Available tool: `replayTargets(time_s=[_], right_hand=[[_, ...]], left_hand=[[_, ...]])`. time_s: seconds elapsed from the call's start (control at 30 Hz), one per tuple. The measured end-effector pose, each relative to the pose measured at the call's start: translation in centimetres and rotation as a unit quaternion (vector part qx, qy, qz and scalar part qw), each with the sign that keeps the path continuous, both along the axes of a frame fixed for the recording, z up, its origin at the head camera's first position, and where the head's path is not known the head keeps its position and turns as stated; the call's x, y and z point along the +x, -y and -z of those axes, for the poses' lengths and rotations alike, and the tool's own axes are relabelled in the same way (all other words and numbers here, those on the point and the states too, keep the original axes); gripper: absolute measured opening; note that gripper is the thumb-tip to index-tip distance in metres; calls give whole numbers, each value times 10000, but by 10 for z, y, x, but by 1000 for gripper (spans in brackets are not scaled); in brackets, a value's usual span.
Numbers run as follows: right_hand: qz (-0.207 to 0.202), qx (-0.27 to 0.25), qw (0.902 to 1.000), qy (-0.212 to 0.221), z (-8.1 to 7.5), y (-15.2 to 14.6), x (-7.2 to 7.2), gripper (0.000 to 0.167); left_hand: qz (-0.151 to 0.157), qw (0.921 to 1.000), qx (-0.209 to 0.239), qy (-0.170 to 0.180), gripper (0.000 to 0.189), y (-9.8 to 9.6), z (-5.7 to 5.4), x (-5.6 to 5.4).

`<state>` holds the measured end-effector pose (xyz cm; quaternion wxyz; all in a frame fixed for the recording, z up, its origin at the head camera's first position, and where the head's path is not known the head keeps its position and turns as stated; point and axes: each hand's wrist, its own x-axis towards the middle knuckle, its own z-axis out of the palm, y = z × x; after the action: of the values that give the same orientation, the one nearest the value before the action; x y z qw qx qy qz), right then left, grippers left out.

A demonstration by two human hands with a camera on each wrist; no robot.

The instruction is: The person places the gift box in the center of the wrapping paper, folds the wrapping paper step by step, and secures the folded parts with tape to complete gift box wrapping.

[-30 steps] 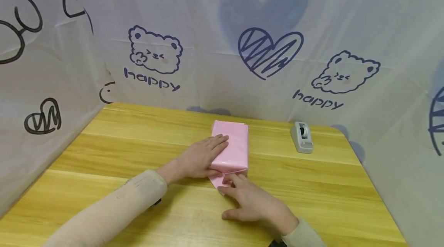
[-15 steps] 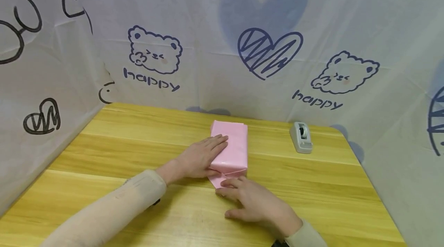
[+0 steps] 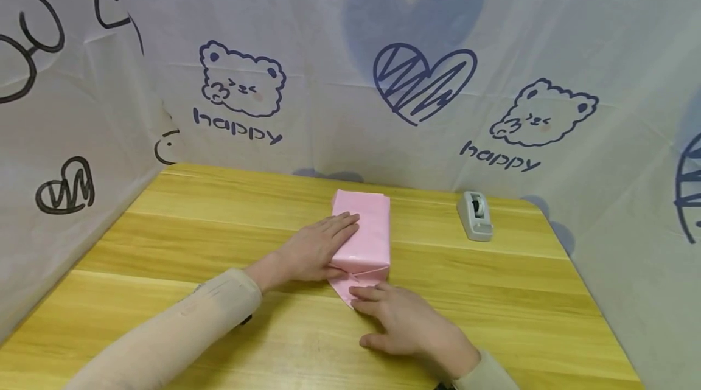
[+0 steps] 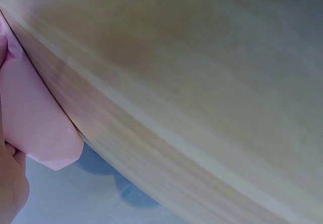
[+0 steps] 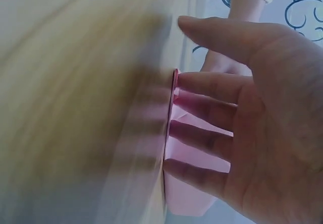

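A box wrapped in pink paper [image 3: 370,238] lies on the wooden table, and a pointed paper flap [image 3: 341,285] spreads flat from its near end. My left hand [image 3: 316,250] rests on the box's left side, straight fingers across the top and thumb down by the near end. At the flap, my right hand [image 3: 405,320] touches the paper with extended fingertips, its thumb held apart. The right wrist view shows those spread fingers of the right hand [image 5: 282,128] against the flap's edge at table level. Part of the box [image 4: 35,118] appears at the left wrist view's edge.
A grey tape dispenser [image 3: 475,217] with a roll in it stands at the back right of the table [image 3: 230,207]. White cloth [image 3: 328,31] with bear and heart drawings hangs behind and along both sides.
My right hand has drawn back slightly to the right, and the flap's tip shows more beside its fingers. The left hand and box have stayed nearly still.
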<state>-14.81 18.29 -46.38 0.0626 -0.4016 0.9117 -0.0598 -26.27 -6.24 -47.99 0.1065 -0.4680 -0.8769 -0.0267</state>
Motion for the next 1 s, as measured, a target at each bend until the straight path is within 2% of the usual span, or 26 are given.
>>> replayTargets(time_s=[0.33,0.67,0.9,1.0], right_hand=[[315,139,9993,168,3,1,-1,73],[95,251,9996,45,6,3,0,74],[81,344,9994,26,7,4,1,80],[118,353,9993,84,6,4,2,80]], left_hand=[[26,10000,6,-42,94,0,1,-1],[60,9999,-40,-111,94,0,0,-1],[29,9988,-158,459,108,2,-13,-3],[94,9981,-282,548,116,3,-20,-3]])
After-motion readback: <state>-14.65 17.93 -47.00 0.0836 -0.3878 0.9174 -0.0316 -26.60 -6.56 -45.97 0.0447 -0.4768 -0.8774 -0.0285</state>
